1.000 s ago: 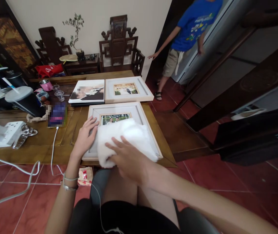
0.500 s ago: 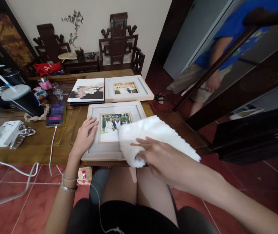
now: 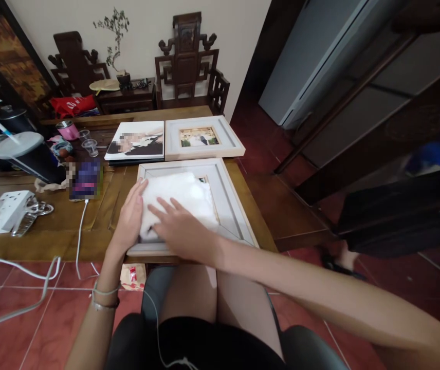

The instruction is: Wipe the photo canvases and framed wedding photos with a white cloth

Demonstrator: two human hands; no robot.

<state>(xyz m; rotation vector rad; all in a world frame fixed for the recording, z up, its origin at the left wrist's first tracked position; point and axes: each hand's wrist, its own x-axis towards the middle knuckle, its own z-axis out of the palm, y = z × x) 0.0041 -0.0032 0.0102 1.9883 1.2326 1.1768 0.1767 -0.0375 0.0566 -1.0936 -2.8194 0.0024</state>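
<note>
A pale wooden photo frame (image 3: 239, 218) lies face up at the table's front edge, close in front of my lap. My left hand (image 3: 130, 216) rests along its left side with fingers stretched out, beside the cloth. A fluffy white cloth (image 3: 173, 187) covers most of the framed photo, leaving a sliver visible at the right. Pressing down on this cloth is my right hand (image 3: 183, 228), fingers spread over it and the thumb side hidden.
Behind lie a second photo frame (image 3: 227, 136) and a photo album (image 3: 137, 139). To the left are a phone (image 3: 86, 179) on a white cable, a power strip (image 3: 7, 208), a dark lidded cup (image 3: 31, 156) and small clear cups (image 3: 90, 147). Dark wooden furniture (image 3: 374, 123) stands right.
My right hand has slid the cloth leftward across the photo, up against my left hand, which stays at the frame's left side. The person in blue has mostly passed out of view at right.
</note>
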